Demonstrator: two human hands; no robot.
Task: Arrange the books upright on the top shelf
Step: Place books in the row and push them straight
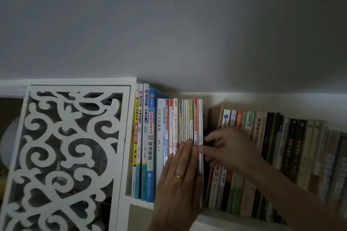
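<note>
Now my left hand [180, 172] lies flat, fingers straight, bracing thin books [189, 120] upright; my right hand [225, 146] pinches the end spine [200, 122], closing the gap.

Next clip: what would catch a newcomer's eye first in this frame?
Two hands meet mid-shelf: the left hand, flat and wearing a gold ring, presses against a block of thin upright books, while the right hand pinches the thin books at that block's right edge. Left of them, a white carved scroll-pattern panel fills the frame's lower left. A row of darker books runs off to the right.
</note>
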